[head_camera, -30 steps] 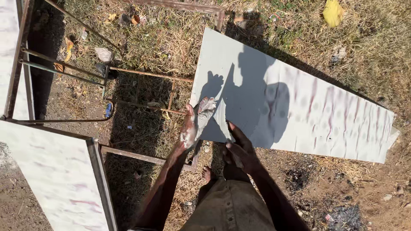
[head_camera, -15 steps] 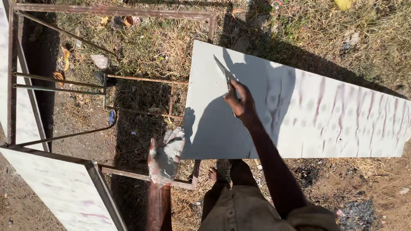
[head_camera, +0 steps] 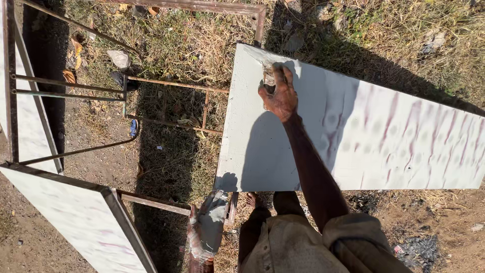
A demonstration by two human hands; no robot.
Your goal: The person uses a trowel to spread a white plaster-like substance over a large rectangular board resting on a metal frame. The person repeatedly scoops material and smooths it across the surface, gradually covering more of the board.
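Scraper (head_camera: pixel 269 80) half hidden — right hand (head_camera: pixel 279 96) covers it.

A rusty metal frame (head_camera: pixel 166 86) of thin bars stands over dry grass (head_camera: pixel 192 45) at upper left. A second pale panel (head_camera: pixel 76 222) in a dark frame lies at lower left. Dead leaves (head_camera: pixel 76 48) and scraps dot the dirt (head_camera: pixel 91 146).

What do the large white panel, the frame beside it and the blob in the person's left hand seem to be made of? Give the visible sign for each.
White panel: probably sheet metal or board under matt white filler; reddish streaks show through.
Frame: steel bar and angle, bare, brown with rust.
Blob in the left hand: pale grey putty-like paste, smeared and wet-looking.
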